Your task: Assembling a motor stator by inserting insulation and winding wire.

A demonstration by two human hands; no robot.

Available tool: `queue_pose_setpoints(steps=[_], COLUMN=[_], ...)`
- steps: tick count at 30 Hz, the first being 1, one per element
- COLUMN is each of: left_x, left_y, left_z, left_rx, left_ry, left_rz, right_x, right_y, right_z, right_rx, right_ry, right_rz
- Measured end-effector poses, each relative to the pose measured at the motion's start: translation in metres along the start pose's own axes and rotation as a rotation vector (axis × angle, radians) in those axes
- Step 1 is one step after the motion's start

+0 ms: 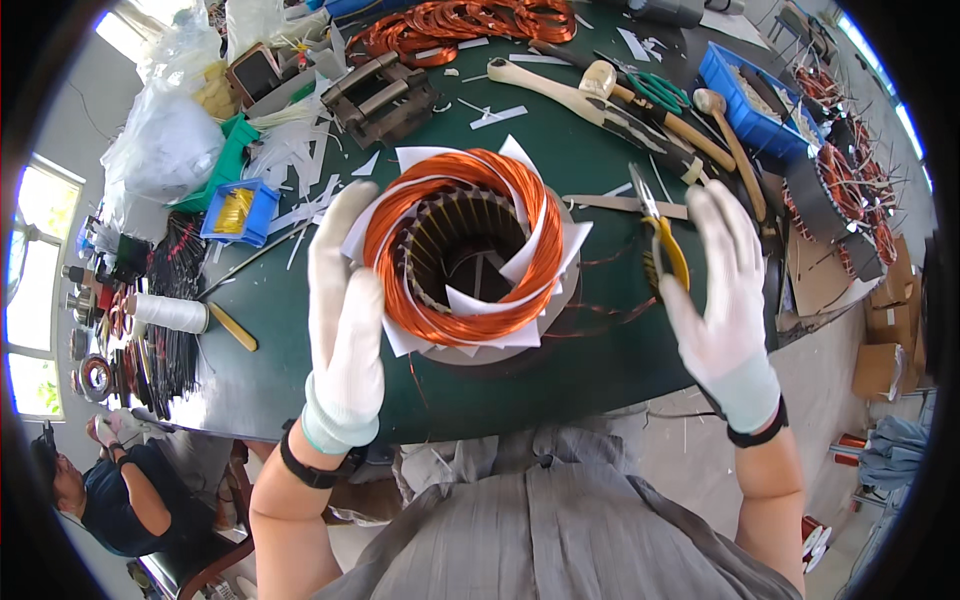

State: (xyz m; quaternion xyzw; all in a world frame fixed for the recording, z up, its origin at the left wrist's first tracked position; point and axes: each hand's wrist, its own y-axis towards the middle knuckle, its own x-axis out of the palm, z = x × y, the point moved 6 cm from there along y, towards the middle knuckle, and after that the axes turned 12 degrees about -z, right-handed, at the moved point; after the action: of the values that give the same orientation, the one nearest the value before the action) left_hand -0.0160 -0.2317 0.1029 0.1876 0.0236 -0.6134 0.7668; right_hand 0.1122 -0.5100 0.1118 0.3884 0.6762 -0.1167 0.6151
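Observation:
A motor stator (470, 262) stands on the green table in front of me, ringed by a thick bundle of copper wire with white paper pieces poking out around it. My left hand (342, 320), in a white glove, is against the stator's left side, fingers stretched out and thumb near the copper. Over the table to the right, my gloved right hand (722, 290) is spread open, palm toward the stator. Just left of its thumb lies a pair of yellow-handled pliers (668, 250); whether the thumb touches them I cannot tell. Loose copper wire ends (615, 318) trail between stator and pliers.
Mallets (735, 150), green-handled scissors (660, 92) and a blue bin (760, 105) fill the far right. Behind the stator are a metal block (380, 100) and copper coils (460, 30). A thread spool (170, 312) lies left. Another person (130, 500) sits at lower left.

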Motion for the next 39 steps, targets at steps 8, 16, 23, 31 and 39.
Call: queue_pose_setpoints(steps=[8,16,23,31,39], left_x=[-0.053,-0.044,-0.043,-0.044,-0.041], left_y=[-0.11,-0.154,-0.167,-0.153,-0.143], left_z=[-0.051,-0.058,-0.064,-0.07,-0.068], left_rx=[-0.267,-0.067,0.011,0.02,-0.199], left_ry=[1.259,1.122,1.117,1.088,1.147], left_rz=[-0.019,0.033,0.108,0.143,-0.059], right_x=[0.053,0.048,0.049,0.049,0.021], right_y=[-0.064,-0.069,-0.082,-0.092,-0.026], right_z=[0.03,0.02,0.021,0.025,0.046], right_rx=[0.003,-0.181,-0.218,-0.255,-0.285], right_ry=[0.184,0.125,0.075,0.108,0.189], right_rz=[-0.324,-0.077,-0.111,0.11,-0.426])
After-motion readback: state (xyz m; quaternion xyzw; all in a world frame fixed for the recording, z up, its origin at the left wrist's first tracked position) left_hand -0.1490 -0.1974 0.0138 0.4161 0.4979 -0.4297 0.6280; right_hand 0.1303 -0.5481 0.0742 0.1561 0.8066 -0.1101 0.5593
